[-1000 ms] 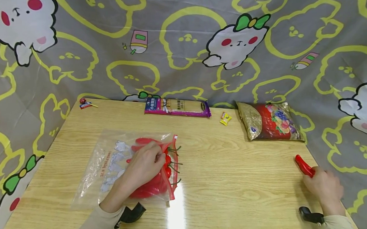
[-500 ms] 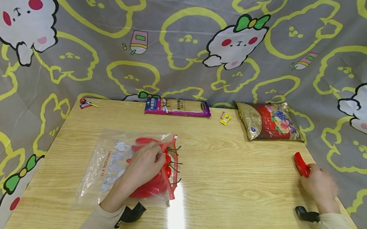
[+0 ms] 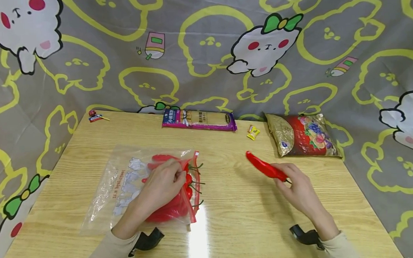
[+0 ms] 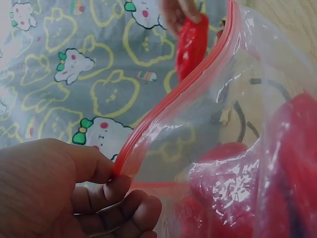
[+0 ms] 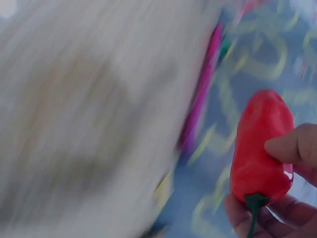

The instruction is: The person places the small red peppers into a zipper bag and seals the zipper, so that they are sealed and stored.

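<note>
A clear zip bag (image 3: 103, 187) with a red zip edge lies on the left of the table, holding several red chili peppers (image 3: 170, 211). Their green stems poke out at its right-hand mouth. My left hand (image 3: 164, 184) pinches the red zip edge (image 4: 163, 106) between thumb and fingers, and the mouth gapes in the left wrist view. On the right, my right hand (image 3: 297, 186) grips a single red chili pepper (image 3: 263, 167) near its stem end, above the table. In the right wrist view the green stem (image 5: 255, 203) of this chili pepper (image 5: 260, 144) points down.
Along the back of the table (image 3: 224, 228) lie a lollipop (image 3: 94, 116), a purple-edged noodle packet (image 3: 199, 120) and small yellow wrapped candy (image 3: 253, 132). A gold and red bag (image 3: 303, 136) sits at the back right. A patterned grey cloth (image 3: 202, 40) rises behind.
My right hand has carried the chili pepper from the table's right edge leftward, toward the bag. My left hand stays at the bag's mouth.
</note>
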A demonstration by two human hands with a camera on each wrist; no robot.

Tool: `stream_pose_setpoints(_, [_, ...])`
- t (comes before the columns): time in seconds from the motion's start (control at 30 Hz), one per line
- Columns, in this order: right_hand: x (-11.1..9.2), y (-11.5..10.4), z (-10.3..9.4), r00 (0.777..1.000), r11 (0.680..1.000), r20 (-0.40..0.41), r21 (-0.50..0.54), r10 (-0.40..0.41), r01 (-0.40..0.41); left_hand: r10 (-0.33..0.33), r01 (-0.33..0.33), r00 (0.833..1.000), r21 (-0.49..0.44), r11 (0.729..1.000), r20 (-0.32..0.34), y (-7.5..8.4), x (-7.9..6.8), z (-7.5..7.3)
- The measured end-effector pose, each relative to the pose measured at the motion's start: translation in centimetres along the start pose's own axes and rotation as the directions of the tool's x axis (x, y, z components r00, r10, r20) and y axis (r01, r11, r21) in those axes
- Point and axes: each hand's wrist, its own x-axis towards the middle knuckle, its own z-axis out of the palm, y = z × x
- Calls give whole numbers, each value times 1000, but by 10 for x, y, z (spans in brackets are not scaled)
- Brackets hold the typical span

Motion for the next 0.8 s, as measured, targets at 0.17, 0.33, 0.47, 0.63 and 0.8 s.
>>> stream_pose_setpoints(0.17, [22, -58, 16, 981, 977, 51, 110, -189, 183, 0, 0, 1000, -5, 1000, 2, 1, 0, -1])
stream_pose_setpoints(0.33, [37, -93, 31, 955, 953, 96, 143, -281, 266, -19, 19, 1000, -19, 1000, 13, 1, 0, -2])
stream_pose_setpoints(0.47, [47, -108, 43, 938, 940, 113, 129, -329, 314, -26, 27, 999, -20, 999, 18, 1, 0, -3])
stream_pose_setpoints(0.63, [54, -121, 57, 925, 924, 94, 142, -369, 354, -1, 1, 1000, -22, 1000, 5, 1, -1, -3])
stream_pose_setpoints(0.8, [58, -133, 66, 922, 911, 59, 189, -384, 367, 34, -35, 999, -19, 999, -18, 1, 0, -3])
